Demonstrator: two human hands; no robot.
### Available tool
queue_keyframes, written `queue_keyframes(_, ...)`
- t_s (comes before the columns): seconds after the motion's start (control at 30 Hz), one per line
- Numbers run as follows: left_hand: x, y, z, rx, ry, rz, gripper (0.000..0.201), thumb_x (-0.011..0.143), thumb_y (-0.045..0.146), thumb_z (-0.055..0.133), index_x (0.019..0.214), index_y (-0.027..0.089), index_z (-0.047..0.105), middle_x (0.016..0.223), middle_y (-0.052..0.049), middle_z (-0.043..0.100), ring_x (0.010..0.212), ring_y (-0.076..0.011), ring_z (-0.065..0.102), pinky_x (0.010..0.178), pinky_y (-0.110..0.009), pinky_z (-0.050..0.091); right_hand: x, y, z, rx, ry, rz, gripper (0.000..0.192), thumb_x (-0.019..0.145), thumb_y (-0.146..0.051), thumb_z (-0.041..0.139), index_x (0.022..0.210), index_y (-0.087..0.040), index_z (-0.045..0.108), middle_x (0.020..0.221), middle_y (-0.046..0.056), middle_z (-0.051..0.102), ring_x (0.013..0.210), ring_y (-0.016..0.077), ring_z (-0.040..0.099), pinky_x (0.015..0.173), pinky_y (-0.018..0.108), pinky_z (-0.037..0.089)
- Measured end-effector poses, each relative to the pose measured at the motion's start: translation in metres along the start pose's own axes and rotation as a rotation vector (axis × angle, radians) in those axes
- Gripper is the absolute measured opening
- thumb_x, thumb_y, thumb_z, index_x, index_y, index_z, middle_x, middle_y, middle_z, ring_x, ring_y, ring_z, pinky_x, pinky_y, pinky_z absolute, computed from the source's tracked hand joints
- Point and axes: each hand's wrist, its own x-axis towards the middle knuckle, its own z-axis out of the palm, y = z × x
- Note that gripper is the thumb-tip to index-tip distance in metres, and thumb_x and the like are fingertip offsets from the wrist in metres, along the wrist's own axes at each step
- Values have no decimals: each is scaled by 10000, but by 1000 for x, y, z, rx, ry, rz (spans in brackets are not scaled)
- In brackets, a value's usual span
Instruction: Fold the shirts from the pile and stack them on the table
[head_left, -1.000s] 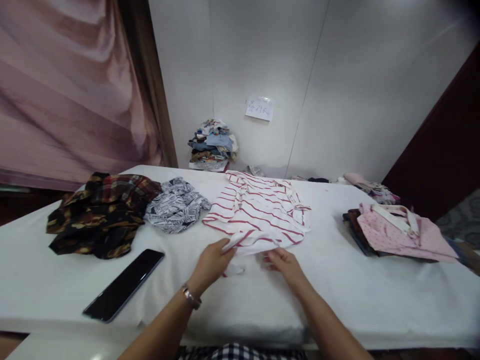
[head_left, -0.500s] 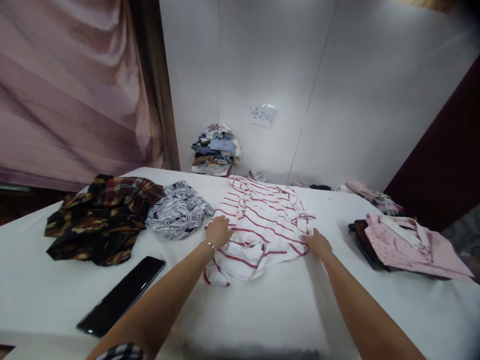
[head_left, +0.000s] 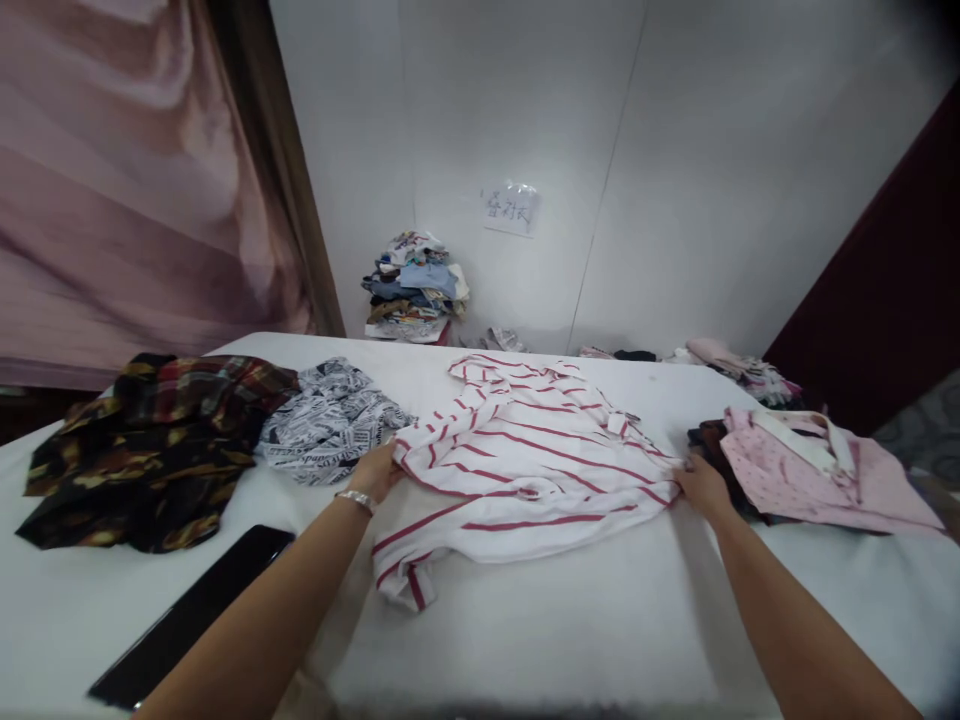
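Fingers of both hands, left [head_left: 377,470] and right [head_left: 699,486], grip the striped shirt [head_left: 525,465], fingertips hidden underneath.

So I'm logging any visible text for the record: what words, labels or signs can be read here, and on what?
Paper note taped to the wall: dark handwritten characters, too blurred to read.
Black-and-white printed garment beside the left hand: covered in lettering, too small to read.
Striped shirt, dark phone: no text visible.
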Motion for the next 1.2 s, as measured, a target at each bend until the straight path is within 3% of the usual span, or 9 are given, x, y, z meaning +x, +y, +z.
queue_keyframes(0.2, -15, -16, -20, -209, -32, -64, 340, 941, 264, 297, 1185, 116, 481, 969, -79, 683, 786, -146, 658, 638, -250, 541, -51, -10, 1, 104, -162, -49, 649, 851, -441, 450, 1410, -119, 379, 1042, 128, 677, 940, 271, 635, 808, 353, 468)
queue_keyframes(0.37, -30, -15, -28, -292, -26, -104, 363, 950, 340, 269, 1167, 132, 473, 1004, -92, 661, 791, -161, 653, 638, -270, 552, -109, -36, -5, 117, -10, -264, 596, 839, -387, 496, 1389, -171, 418, 1387, 154, 469, 1236, 302, 461, 985, 435, 398)
queue_keyframes(0.53, -66, -18, -25, -101, -23, 9, 577, 844, 486, 499, 1310, 167, 380, 1159, -135, 610, 760, -183, 649, 615, -304, 538, -185, -96, 0, 457, -146, -776, 397, 796, -236, 558, 1187, -245, 627, 1306, 93, 563, 1243, 282, 458, 1067, 484, 335)
queue_keyframes(0.63, -99, -25, -28, 233, -28, 184, 853, 738, 573, 597, 1427, 224, 235, 1258, -154, 575, 821, -229, 661, 688, -338, 506, -225, -135, 10, 563, -315, -993, 548, 771, -163, 576, 1305, -281, 540, 1388, 63, 502, 1295, 261, 415, 1090, 463, 314)
queue_keyframes(0.7, -120, -30, -31, 511, -83, 306, 765, 713, 573, 607, 1361, 233, 383, 1191, -129, 620, 885, -264, 653, 733, -346, 469, -243, -157, 18, 515, -382, -1032, 662, 754, -144, 604, 1383, -285, 452, 1447, 67, 435, 1338, 269, 360, 1100, 455, 293)
queue_keyframes(0.83, -152, -27, -29, 630, -395, 426, 306, 790, 468, 509, 753, 193, 638, 709, -41, 643, 716, -220, 602, 649, -296, 405, -256, -189, 32, 427, -412, -1008, 658, 755, -135, 608, 1384, -249, 450, 1343, 114, 533, 1235, 284, 455, 1031, 452, 350)
queue_keyframes(1.0, -167, 0, -14, 45, -781, 320, 416, 792, 559, 497, 778, 166, 631, 675, -2, 622, 620, -154, 521, 567, -252, 386, -251, -188, 16, 768, -582, -873, 263, 855, -200, 466, 961, -225, 704, 909, 48, 699, 861, 206, 600, 816, 347, 455)
queue_keyframes(1.07, -153, 10, -12, -2, -736, 345, 452, 802, 584, 475, 811, 166, 648, 715, -12, 644, 654, -162, 543, 603, -260, 422, -243, -169, -1, 980, -608, -640, 222, 848, -275, 493, 910, -224, 700, 870, 26, 696, 812, 197, 595, 740, 317, 464)
queue_keyframes(1.2, -93, 17, -8, 283, -334, 579, 396, 843, 499, 458, 977, 195, 673, 958, -58, 695, 903, -216, 607, 823, -314, 461, -218, -121, -32, 1190, -556, -275, 251, 799, -404, 582, 923, -206, 674, 805, 22, 667, 722, 176, 558, 634, 274, 426)
